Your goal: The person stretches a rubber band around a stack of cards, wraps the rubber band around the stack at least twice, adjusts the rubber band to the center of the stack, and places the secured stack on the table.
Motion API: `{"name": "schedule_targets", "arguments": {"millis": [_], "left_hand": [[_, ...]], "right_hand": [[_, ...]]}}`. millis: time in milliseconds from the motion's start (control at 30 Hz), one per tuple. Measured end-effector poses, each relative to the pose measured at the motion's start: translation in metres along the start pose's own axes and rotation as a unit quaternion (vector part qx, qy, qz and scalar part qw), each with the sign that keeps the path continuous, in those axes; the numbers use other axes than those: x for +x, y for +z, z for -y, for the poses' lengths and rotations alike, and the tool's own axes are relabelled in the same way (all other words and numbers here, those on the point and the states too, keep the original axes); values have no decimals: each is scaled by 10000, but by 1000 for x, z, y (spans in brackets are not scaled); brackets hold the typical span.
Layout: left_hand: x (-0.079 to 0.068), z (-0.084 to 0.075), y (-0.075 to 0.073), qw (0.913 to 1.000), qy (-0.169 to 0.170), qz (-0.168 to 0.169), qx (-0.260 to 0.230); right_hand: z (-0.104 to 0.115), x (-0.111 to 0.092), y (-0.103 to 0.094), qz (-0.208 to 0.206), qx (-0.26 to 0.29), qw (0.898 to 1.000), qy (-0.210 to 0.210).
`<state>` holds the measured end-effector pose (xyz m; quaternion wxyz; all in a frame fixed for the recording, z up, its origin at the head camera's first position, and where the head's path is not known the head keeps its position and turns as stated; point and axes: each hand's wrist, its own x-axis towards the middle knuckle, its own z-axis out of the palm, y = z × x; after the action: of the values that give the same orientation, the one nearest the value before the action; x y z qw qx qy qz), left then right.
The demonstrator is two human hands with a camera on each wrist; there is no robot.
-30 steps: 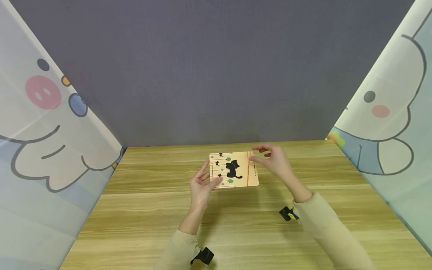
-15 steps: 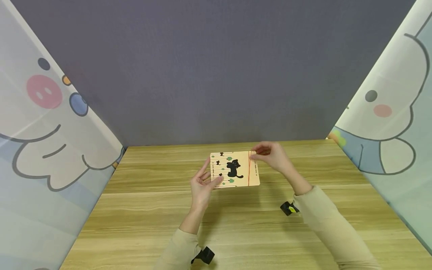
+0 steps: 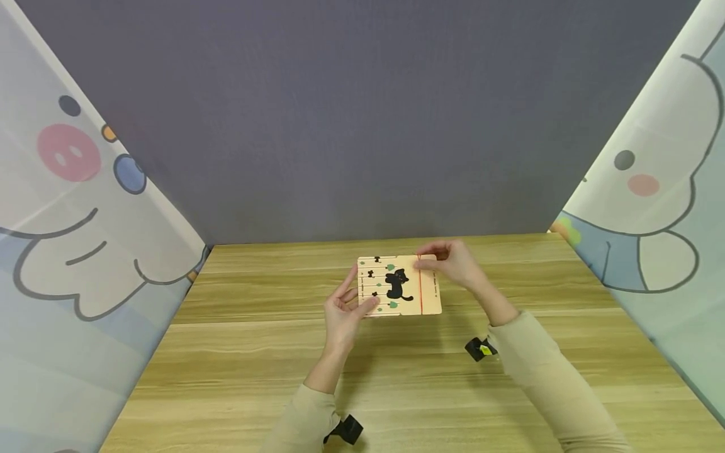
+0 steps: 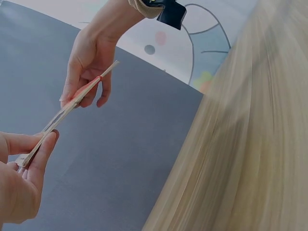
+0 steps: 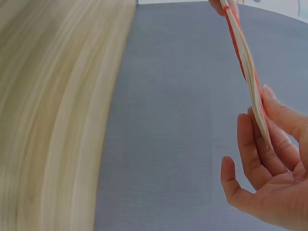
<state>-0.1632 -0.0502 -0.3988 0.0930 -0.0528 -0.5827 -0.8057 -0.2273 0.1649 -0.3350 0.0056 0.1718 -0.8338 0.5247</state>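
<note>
A thin cream notebook (image 3: 378,284) with a black cat on its cover is held above the table, in the middle of the head view. My left hand (image 3: 342,318) grips its left end, thumb on the cover and fingers behind. A red elastic band (image 3: 421,294) runs across the cover near the right end. There my right hand (image 3: 453,261) pinches the band at the far edge. Seen edge-on in the left wrist view, the notebook (image 4: 67,107) has layered pages. In the right wrist view, my right thumb touches the band (image 5: 238,48), and several fingers lie behind the notebook.
Below the hands lies a wood-grain table (image 3: 255,358). A dark grey panel (image 3: 362,126) rises at its back edge. Curtains with cartoon animals hang on the left (image 3: 51,251) and right (image 3: 663,264). Black wrist camera mounts (image 3: 345,430) stick out by both sleeves.
The band has gone from two slanted, spread strands to one nearly straight line. My right fingers have moved slightly left along with it, while both hands and the notebook shift only a little.
</note>
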Motion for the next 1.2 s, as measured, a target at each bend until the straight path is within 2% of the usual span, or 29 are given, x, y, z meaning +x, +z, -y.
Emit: {"name": "schedule_targets", "arguments": {"millis": [100, 267, 633, 767, 1000, 1200], "left_hand": [[1, 0, -1, 10000, -11, -19, -17], [0, -1, -1, 10000, -8, -83, -51], [-3, -1, 5, 9998, 4, 162, -97], [-2, 0, 5, 9999, -63, 94, -68], [-1, -1, 3, 10000, -51, -25, 80], [-1, -1, 2, 9999, 31, -68, 80]], "right_hand": [[0, 1, -5, 11, 80, 9999, -95], [-1, 2, -9, 85, -6, 10000, 51], [-2, 3, 8, 84, 128, 9997, 176], [-1, 5, 10, 117, 195, 9994, 261], [-1, 9, 0, 96, 272, 9996, -42], [-1, 7, -6, 271, 134, 9995, 115]]}}
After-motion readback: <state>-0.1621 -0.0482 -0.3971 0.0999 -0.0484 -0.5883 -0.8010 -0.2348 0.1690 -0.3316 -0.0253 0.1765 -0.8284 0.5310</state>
